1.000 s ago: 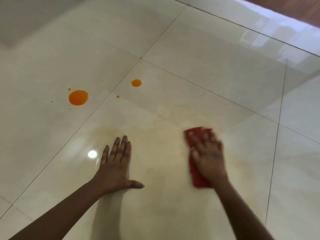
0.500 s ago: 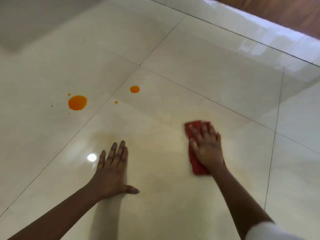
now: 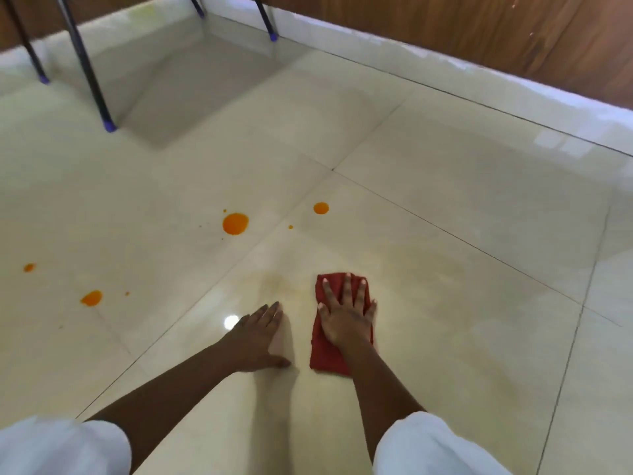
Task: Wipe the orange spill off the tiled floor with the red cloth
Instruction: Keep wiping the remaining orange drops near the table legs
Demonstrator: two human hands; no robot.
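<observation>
The red cloth [image 3: 325,356] lies folded flat on the cream tiled floor [image 3: 445,207]. My right hand [image 3: 346,315] presses on it with fingers spread and straight. Just left of the cloth, my left hand [image 3: 258,337] rests flat on the tile, fingers together. A faint yellowish smear [image 3: 274,281] marks the tile ahead of my hands. Orange drops remain farther off: a large one [image 3: 235,223], a smaller one [image 3: 321,208] to its right, and two more at far left [image 3: 91,297], [image 3: 29,267], with tiny specks around them.
Dark metal furniture legs [image 3: 90,73] with purple feet stand on the floor at the upper left and top centre. A white skirting [image 3: 479,80] and a wooden wall panel [image 3: 496,32] run along the back right. A light glare [image 3: 231,321] reflects beside my left hand.
The view has pulled back and up, revealing furniture legs, wall and more drops. My right hand has slid the cloth leftward, close to my left hand, which stays planted.
</observation>
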